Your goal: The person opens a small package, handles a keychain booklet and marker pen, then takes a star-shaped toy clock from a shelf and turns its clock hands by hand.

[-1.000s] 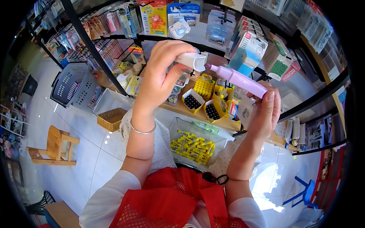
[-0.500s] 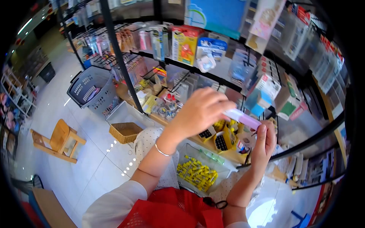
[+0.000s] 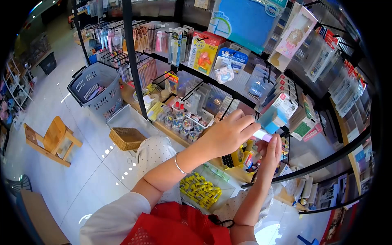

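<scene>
My left hand (image 3: 232, 132), with a silver bracelet on its wrist, grips the white cap end of a marker (image 3: 262, 135). The fingers of my right hand (image 3: 270, 150) are closed around the marker's light purple end. Cap and purple body are joined, and most of the marker is hidden by my fingers. Just below the hands are yellow boxes (image 3: 243, 155) with black items. A clear bin (image 3: 228, 188) holding many small yellow tubes (image 3: 200, 190) stands lower down, in front of my body.
Packaged goods hang on the rack (image 3: 130, 61) ahead. A grey basket (image 3: 96, 87), a wicker basket (image 3: 127, 139) and a wooden chair (image 3: 55, 136) stand on the left. A black rack bar (image 3: 318, 164) curves past my right hand. Small round jars (image 3: 177, 124) sit on the shelf.
The marker's purple tip, uncovered and apart from the white cap at first, is now inside it. Both hands have moved lower, and the view has shifted.
</scene>
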Motion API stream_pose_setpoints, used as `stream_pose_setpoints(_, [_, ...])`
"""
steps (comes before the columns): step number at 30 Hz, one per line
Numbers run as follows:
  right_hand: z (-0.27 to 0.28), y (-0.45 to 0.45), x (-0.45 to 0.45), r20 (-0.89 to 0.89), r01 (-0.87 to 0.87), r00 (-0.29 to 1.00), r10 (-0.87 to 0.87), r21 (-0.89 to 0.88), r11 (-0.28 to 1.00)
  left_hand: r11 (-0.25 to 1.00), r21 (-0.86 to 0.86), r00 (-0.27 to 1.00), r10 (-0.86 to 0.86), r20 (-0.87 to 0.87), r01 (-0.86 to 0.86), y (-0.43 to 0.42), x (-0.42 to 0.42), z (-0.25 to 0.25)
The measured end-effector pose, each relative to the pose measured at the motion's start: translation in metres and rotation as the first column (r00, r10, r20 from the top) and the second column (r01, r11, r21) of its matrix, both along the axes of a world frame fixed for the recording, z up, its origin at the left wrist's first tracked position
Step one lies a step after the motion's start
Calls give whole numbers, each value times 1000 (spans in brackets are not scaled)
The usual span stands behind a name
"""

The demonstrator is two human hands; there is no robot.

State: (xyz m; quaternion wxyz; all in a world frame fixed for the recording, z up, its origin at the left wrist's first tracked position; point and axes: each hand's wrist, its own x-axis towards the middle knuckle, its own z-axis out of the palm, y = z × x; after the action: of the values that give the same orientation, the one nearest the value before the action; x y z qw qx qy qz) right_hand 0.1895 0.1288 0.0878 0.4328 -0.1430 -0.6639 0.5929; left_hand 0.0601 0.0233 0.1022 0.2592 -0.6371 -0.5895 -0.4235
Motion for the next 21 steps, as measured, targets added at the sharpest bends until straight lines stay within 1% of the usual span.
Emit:
stream_pose_setpoints(1, [-1,0,-3,16,25,1000,-24,-27,999,1000,-8,1000,7,-11,-7,2,-5,-1])
stream_pose_setpoints(3, [-3,6,-2,72,-56,996,57,-18,998,1000,-25,1000,14,6,-14,1,-9,1])
stream_pose_setpoints(4, [-2,9,-1,103,-85,991,84,2,996,999,2,999,39,-10,-39,-2,-13,4])
stream_pose_setpoints(6, [3,11,9,164,-144,977,139,25,989,998,49,999,35,-8,-35,-5,-23,5])
stream_pose_setpoints(7, [6,10,14,202,-154,969,146,27,988,998,52,999,27,17,-28,-8,-26,6])
stream_pose_setpoints(8, [9,9,19,239,-162,959,152,25,986,999,35,999,-1,50,-1,-11,-30,7])
stream_pose_setpoints(9, [9,10,22,224,-197,956,189,14,980,1000,-23,999,-8,52,9,-12,-34,3])
stream_pose_setpoints(10, [12,6,24,222,-193,957,185,16,981,996,-83,998,-14,53,18,-11,-40,-2])
stream_pose_setpoints(12, [4,13,26,270,-247,934,236,9,969,994,-98,998,-42,40,45,-6,-42,-16])
stream_pose_setpoints(13, [0,12,25,346,-248,913,216,49,968,992,-110,998,-55,33,59,-3,-42,-26])
stream_pose_setpoints(14, [-14,18,28,476,-229,866,156,98,969,983,-140,992,-118,41,122,0,-41,-40])
stream_pose_setpoints(15, [-22,17,29,575,-287,807,138,177,941,976,-155,988,-152,1,150,5,-40,-60])
stream_pose_setpoints(16, [-31,17,30,666,-352,738,105,247,903,947,-283,988,-153,8,149,5,-34,-82])
stream_pose_setpoints(17, [-46,21,31,780,-441,613,127,204,874,922,-355,986,-167,-3,155,5,-25,-99])
stream_pose_setpoints(18, [-67,26,34,872,-519,469,141,143,843,822,-531,979,-176,106,205,2,-13,-112])
stream_pose_setpoints(19, [-93,31,37,902,-576,414,125,153,803,804,-582,973,-215,-87,125,3,-3,-145])
stream_pose_setpoints(20, [-118,34,43,929,-629,356,106,154,762,843,-531,929,-257,-267,81,-5,7,-159])
stream_pose_setpoints(21, [-138,31,49,948,-636,304,93,129,761,821,-557,895,-337,-291,128,-12,15,-177])
